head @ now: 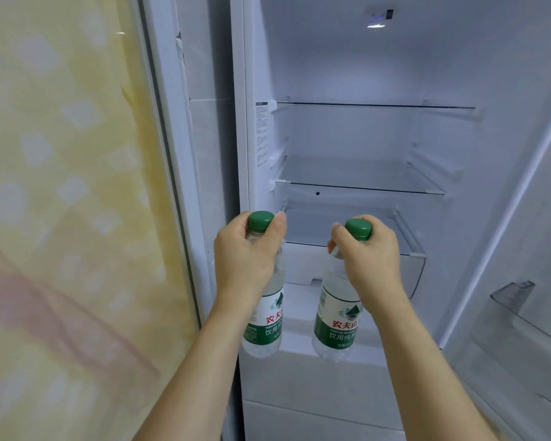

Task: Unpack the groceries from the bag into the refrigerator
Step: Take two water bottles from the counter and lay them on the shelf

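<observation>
- Bottles first: the person holds two water bottles in front of the open refrigerator, one in each hand.
- The left hand wraps its fingers round the neck of the left bottle, just under its green cap. That grip is closed on the bottle.
- The right hand does the same with the right bottle, fingers curled under its green cap.
- Both bottles hang upright, near each other but not touching. Their bottoms are low, close to the white ledge in front of the clear drawer. Whether they touch it cannot be told.
- What could go wrong: each bottle is held only near the top, so it could swing and bump the drawer or the fridge wall.
- A bottle set down too near the front edge of the ledge could tip and fall out.
- The left bottle is close to the left side of the fridge frame and could knock it on the way in.
- Counting: two bottles, two green caps, two hands, two glass shelves higher up, one clear drawer, one door bin on the right.
- The bag is not in view.
</observation>
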`<state>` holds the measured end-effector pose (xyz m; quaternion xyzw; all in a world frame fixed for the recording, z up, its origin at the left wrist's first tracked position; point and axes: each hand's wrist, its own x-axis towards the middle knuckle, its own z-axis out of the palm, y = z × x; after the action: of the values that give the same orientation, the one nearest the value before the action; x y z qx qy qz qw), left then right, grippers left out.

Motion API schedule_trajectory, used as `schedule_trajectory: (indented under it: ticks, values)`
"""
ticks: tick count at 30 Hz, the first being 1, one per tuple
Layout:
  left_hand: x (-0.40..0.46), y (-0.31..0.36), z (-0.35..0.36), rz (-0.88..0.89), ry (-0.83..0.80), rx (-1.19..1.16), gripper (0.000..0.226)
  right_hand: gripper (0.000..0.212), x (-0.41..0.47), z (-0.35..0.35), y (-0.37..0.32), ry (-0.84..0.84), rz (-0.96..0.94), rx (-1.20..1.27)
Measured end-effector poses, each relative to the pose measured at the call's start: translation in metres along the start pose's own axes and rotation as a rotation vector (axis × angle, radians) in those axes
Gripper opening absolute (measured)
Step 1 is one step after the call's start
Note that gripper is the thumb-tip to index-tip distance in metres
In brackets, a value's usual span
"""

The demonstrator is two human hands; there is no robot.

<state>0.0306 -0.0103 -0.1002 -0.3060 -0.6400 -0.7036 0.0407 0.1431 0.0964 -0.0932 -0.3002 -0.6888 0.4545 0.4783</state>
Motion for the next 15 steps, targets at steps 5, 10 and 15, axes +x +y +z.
schedule_trajectory:
  ticks: [5, 10, 15]
  values:
    - [0.029, -0.018, 0.031, 0.018, 0.011, -0.055, 0.034, 0.014, 0.037, 0.001, 0.018, 0.032, -0.001, -0.004]
    - [0.054, -0.025, 0.072, 0.087, 0.037, -0.052, 0.032, 0.012, 0.085, -0.007, 0.032, 0.051, -0.025, 0.013]
    - [0.079, -0.032, 0.100, 0.137, 0.104, -0.079, 0.026, 0.012, 0.126, -0.006, 0.046, 0.141, -0.079, 0.040]
